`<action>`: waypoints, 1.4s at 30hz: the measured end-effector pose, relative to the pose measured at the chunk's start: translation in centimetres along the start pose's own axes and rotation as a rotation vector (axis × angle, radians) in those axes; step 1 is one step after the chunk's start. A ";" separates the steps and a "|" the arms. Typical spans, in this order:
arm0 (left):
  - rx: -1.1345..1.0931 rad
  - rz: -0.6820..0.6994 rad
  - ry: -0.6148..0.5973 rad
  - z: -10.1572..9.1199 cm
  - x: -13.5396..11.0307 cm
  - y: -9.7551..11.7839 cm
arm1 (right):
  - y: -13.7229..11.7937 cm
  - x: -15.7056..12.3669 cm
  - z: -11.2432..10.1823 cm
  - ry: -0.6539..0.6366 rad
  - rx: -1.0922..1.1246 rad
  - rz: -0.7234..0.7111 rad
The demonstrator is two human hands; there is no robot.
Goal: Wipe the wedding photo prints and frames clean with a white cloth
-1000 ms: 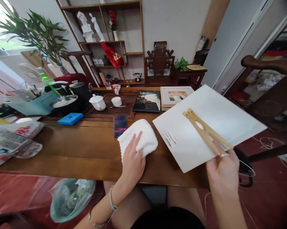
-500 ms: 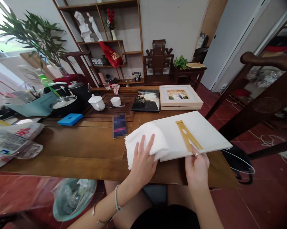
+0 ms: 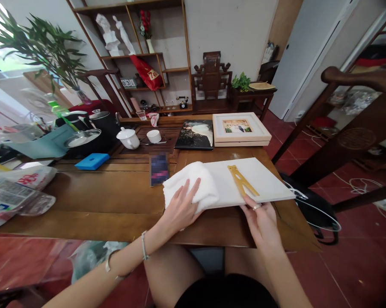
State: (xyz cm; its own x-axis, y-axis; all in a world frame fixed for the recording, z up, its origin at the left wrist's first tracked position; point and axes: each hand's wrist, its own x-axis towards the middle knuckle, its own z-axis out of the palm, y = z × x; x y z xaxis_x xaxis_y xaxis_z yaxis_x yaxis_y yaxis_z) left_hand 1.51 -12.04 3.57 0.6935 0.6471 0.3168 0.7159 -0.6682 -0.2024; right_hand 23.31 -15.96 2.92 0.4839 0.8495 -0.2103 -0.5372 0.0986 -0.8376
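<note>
A white flat panel (image 3: 220,184), like the back of a picture frame, is held tilted just above the table's front part. On it lies a yellow A-shaped stand (image 3: 239,179) with a bear-like head. My right hand (image 3: 260,218) grips the panel's near edge, thumb on top by the stand's foot and fingers underneath. A white cloth (image 3: 204,177) covers the panel's left end. My left hand (image 3: 180,205) is closed on the cloth there, fingers over the top; its thumb is hidden.
Behind the panel lie a black photo panel (image 3: 193,134) and a pale framed photo (image 3: 244,130). A white lidded bowl (image 3: 129,139), a white cup (image 3: 153,136) and a blue block (image 3: 92,161) stand left. A plastic bag (image 3: 16,192) lies far left; a dark chair (image 3: 334,132) stands right.
The panel has shifted slightly left and tips flatter, its far right corner lower. Both hands have moved left with the panel and cloth. The camera view has shifted a little.
</note>
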 end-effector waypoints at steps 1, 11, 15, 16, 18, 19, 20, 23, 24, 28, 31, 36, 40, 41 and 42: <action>0.001 0.007 -0.001 0.0 0.0 -0.5 | -0.5 0.2 -0.5 -0.064 -0.011 0.034; -0.036 -0.008 0.010 0.5 -0.7 -2.4 | -6.4 6.0 -8.0 -0.167 -0.431 0.029; 0.018 0.011 -0.022 0.7 -1.0 -2.2 | -7.6 7.4 -8.5 -0.405 -0.760 -0.014; 0.038 0.013 -0.032 0.7 -1.1 -2.1 | -7.7 7.6 -8.6 -0.464 -0.825 -0.028; 0.061 0.017 -0.049 0.8 -1.3 -2.1 | -7.6 8.0 -8.9 -0.555 -0.932 -0.068; 0.065 0.020 -0.056 0.8 -1.5 -2.2 | -7.5 8.1 -9.0 -0.591 -0.981 -0.084; 0.064 0.023 -0.063 0.8 -1.6 -2.2 | -7.4 8.3 -9.2 -0.618 -1.031 -0.098; 0.034 0.031 -0.076 0.8 -1.9 -2.5 | -6.8 8.5 -9.3 -0.665 -1.178 -0.151; 0.014 0.029 -0.077 0.8 -2.0 -2.7 | -6.6 8.5 -9.2 -0.673 -1.237 -0.182; 0.008 0.054 -0.135 0.1 -1.6 -3.5 | -6.0 8.3 -8.5 -0.634 -1.547 -0.340; 0.079 0.105 -0.219 -0.4 -1.0 -3.8 | -5.6 8.1 -8.1 -0.606 -1.683 -0.403; 0.112 0.122 -0.286 -0.5 -0.7 -4.0 | -5.6 7.7 -7.8 -0.565 -1.786 -0.448; 0.094 0.099 -0.288 -0.8 -1.3 -3.7 | -6.3 8.5 -8.3 -0.604 -1.748 -0.508; 0.088 0.078 -0.272 -1.0 -1.5 -3.3 | -6.4 9.0 -8.3 -0.590 -1.702 -0.532; 0.084 0.049 -0.250 -1.2 -1.6 -2.8 | -6.5 9.6 -8.2 -0.555 -1.637 -0.565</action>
State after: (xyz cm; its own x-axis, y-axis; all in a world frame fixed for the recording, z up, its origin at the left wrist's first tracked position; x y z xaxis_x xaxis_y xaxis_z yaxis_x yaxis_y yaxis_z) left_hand -1.71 -11.67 4.72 0.7180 0.6927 0.0680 0.6783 -0.6745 -0.2916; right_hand 37.06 -12.71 2.21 -0.0971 0.9867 0.1303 0.9019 0.1426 -0.4077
